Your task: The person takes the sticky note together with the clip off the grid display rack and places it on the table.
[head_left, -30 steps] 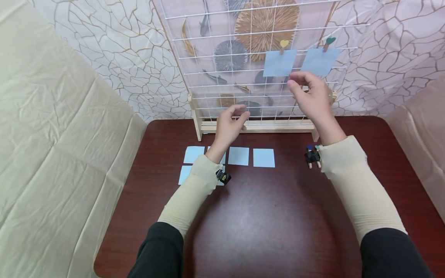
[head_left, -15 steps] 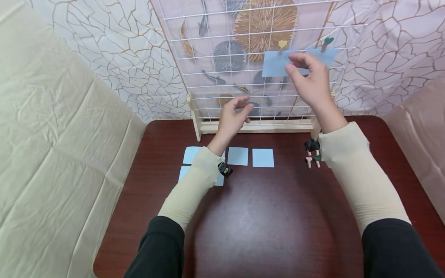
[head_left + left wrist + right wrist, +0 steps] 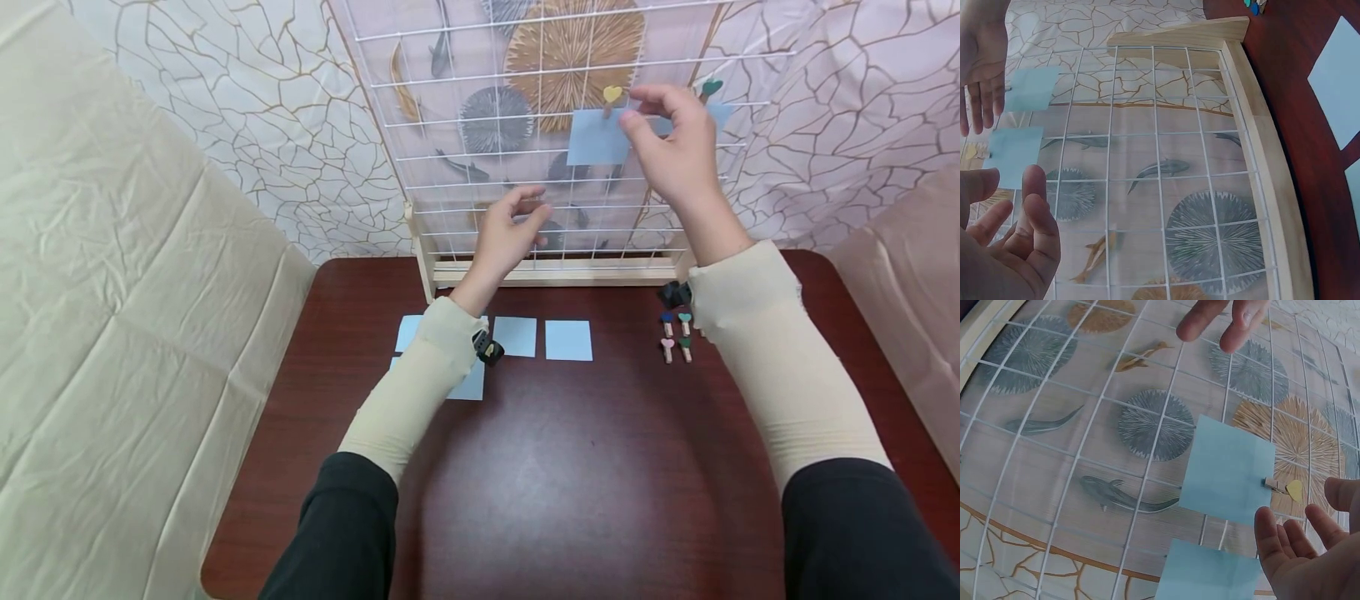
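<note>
My right hand [image 3: 678, 154] is raised in front of the white wire grid, thumb and fingers apart and nothing between them. Its fingertips are close beside a yellow heart clip [image 3: 1294, 490] that fastens a light blue paper square [image 3: 1229, 472] to the grid. A second blue square [image 3: 1207, 575] hangs beside it from a green heart clip [image 3: 711, 87]; my right hand covers much of it in the head view. My left hand [image 3: 506, 237] hovers lower in front of the grid, fingers loosely bent, holding nothing. In the left wrist view the left hand [image 3: 1019, 250] is below the hanging squares.
The grid stands in a pale wooden base [image 3: 570, 275] at the back of the dark red table [image 3: 555, 483]. Several blue squares [image 3: 567, 340] lie at left and centre, partly behind my left arm. Several small heart clips [image 3: 667, 348] lie at the right, beside my right sleeve.
Both hands have risen along the grid. My right hand has gone from below the hanging squares up to the yellow clip's height. The squares and clips stay in place.
</note>
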Tool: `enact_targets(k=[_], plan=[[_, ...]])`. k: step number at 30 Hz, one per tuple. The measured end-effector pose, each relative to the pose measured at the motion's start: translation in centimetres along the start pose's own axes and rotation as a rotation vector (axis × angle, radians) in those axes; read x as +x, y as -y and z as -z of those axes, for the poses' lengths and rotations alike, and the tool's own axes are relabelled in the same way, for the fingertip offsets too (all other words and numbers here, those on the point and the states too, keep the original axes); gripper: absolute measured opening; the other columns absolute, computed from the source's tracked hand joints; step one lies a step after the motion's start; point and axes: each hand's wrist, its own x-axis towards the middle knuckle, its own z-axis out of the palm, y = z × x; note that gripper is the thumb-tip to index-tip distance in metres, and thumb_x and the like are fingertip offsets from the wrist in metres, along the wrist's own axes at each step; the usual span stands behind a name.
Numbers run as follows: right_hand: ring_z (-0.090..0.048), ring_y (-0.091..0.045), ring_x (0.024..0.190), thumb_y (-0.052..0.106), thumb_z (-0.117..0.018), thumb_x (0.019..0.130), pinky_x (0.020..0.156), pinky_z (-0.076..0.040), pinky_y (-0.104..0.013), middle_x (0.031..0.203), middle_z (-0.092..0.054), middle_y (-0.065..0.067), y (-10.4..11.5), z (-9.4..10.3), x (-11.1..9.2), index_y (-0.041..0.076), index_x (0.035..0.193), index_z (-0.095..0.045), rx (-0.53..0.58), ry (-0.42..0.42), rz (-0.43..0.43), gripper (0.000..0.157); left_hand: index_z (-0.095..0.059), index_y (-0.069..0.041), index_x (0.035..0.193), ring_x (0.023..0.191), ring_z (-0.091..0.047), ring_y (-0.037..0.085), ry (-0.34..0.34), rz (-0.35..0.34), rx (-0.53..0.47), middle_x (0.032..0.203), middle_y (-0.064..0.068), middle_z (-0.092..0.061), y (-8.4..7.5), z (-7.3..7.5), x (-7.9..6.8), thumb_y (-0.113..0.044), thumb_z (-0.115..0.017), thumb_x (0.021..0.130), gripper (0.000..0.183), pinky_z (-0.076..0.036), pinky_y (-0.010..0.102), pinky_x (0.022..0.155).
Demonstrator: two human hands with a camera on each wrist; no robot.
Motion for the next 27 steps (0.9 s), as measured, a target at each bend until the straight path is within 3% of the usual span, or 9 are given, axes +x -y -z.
enact_targets(k=[4, 7, 10, 14, 19, 27], plan=[[-0.056, -0.014, 0.123, 0.018, -0.064, 0.104, 0.103, -0.043, -0.027, 0.136, -0.064, -0.01, 0.2, -0.1, 0.5, 0.005, 0.136, -0.069, -0.003, 0.009, -0.013, 0.034, -0.061, 0.0, 0.143, 0.08, -0.073, 0.045, 0.021, -0.009, -0.016, 0.127, 0.019, -0.071, -0.6, -0.3, 0.7, -0.014, -0.067, 0.105, 0.041, -0.054, 0.026, 0.057], [-0.056, -0.013, 0.122, 0.016, -0.063, 0.105, 0.106, -0.04, -0.025, 0.138, -0.064, -0.011, 0.4, -0.1, 0.7, 0.003, 0.136, -0.068, -0.004, 0.014, -0.019, 0.034, -0.06, 0.001, 0.144, 0.078, -0.074, 0.042, 0.028, -0.017, -0.017, 0.13, 0.022, -0.07, -1.0, -0.6, 1.2, -0.013, -0.068, 0.104, 0.043, -0.059, 0.029, 0.064], [-0.055, -0.012, 0.121, 0.016, -0.062, 0.105, 0.103, -0.046, -0.023, 0.139, -0.063, -0.01, 0.5, -0.2, 0.8, 0.002, 0.137, -0.067, -0.007, 0.024, -0.032, 0.034, -0.059, -0.001, 0.147, 0.078, -0.075, 0.038, 0.036, 0.002, -0.019, 0.134, 0.022, -0.068, -1.3, -0.7, 1.6, -0.014, -0.068, 0.104, 0.045, -0.061, 0.032, 0.07], [-0.056, -0.01, 0.122, 0.016, -0.061, 0.107, 0.089, -0.056, -0.02, 0.142, -0.061, -0.008, 0.6, -0.5, 1.0, 0.002, 0.138, -0.066, -0.013, 0.037, -0.045, 0.034, -0.058, -0.006, 0.149, 0.08, -0.076, 0.035, 0.033, 0.058, -0.029, 0.14, 0.019, -0.066, -1.6, -0.8, 2.3, -0.017, -0.068, 0.105, 0.047, -0.059, 0.031, 0.066], [-0.058, -0.009, 0.119, 0.015, -0.062, 0.106, 0.085, -0.056, -0.018, 0.137, -0.063, -0.009, 0.7, -0.8, 1.5, 0.002, 0.137, -0.067, -0.003, 0.042, -0.053, 0.034, -0.059, -0.008, 0.149, 0.074, -0.076, 0.028, 0.01, 0.07, -0.039, 0.138, 0.015, -0.068, -2.3, -0.6, 3.3, -0.016, -0.068, 0.105, 0.045, -0.055, 0.028, 0.056], [-0.056, -0.01, 0.121, 0.019, -0.06, 0.108, 0.1, -0.048, -0.022, 0.13, -0.063, -0.003, 0.7, -0.8, 2.1, 0.005, 0.139, -0.067, -0.047, 0.051, -0.061, 0.035, -0.062, -0.014, 0.145, 0.071, -0.075, 0.021, -0.017, 0.092, -0.039, 0.126, 0.005, -0.075, -3.6, -0.9, 4.6, -0.018, -0.07, 0.104, 0.042, -0.05, 0.024, 0.05]])
